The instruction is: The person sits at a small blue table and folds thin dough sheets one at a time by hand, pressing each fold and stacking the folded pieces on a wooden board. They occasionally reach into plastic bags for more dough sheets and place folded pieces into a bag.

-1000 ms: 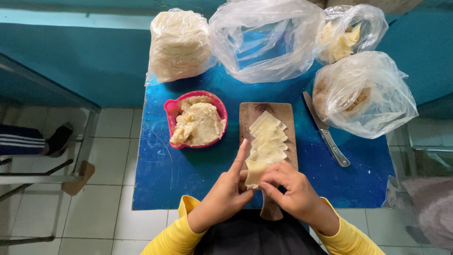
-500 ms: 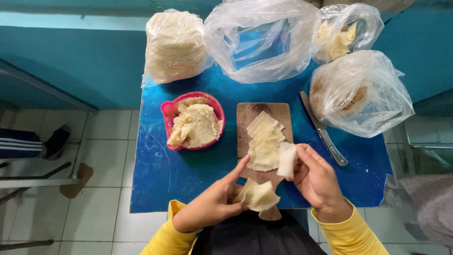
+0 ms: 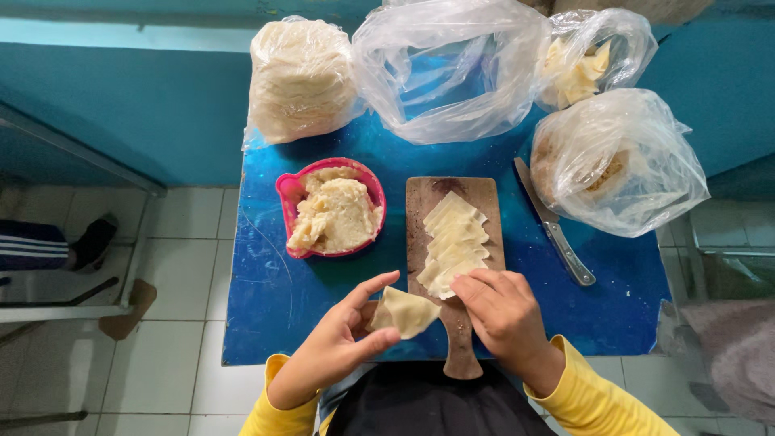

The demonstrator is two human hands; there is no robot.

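Your left hand (image 3: 335,347) pinches a folded wrapper (image 3: 404,312) just left of the wooden board (image 3: 454,242); your right hand (image 3: 500,311), fingers curled, touches the wrapper stack's (image 3: 452,242) near end.

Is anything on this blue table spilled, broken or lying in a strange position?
Nothing stands out. The filling stays inside the pink bowl, the dough squares overlap neatly on the wooden board, and the knife lies flat beside it.

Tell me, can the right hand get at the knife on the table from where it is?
Probably yes. The right hand rests on the pale sheets on the wooden board, and the knife lies just beyond its outer side on bare blue table, nothing between.
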